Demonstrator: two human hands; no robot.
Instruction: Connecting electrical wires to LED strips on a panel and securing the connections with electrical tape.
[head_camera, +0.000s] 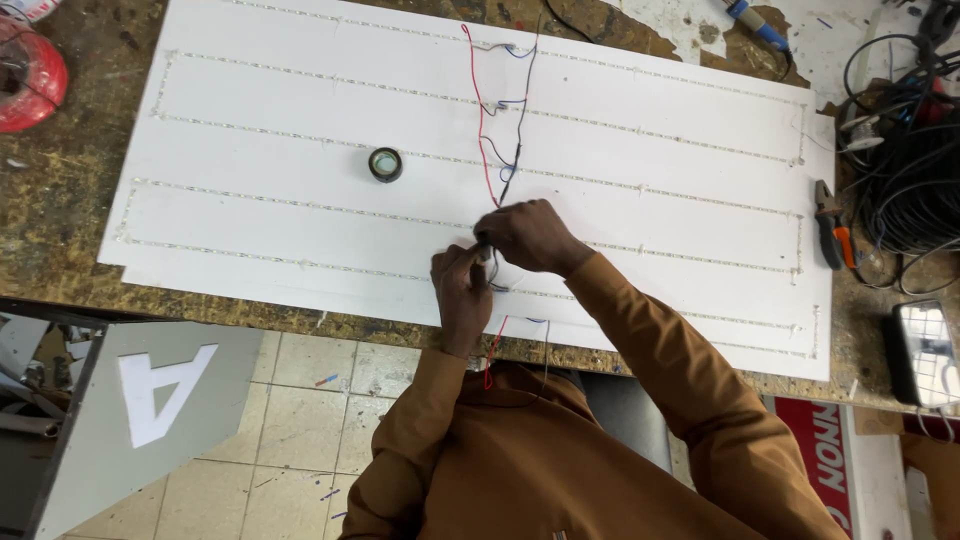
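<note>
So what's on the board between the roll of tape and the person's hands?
In the head view, only bare white board crossed by one LED strip lies between the tape roll and the hands.

A single head-worn camera looks almost straight down from above the person's shoulders onto a worn workbench (60, 215). It faces across a white panel (300, 150) toward the bench's far edge, and sits close enough that both brown sleeves fill the lower frame. The tiled floor (300, 400) shows below the near bench edge at the lower left.
</note>
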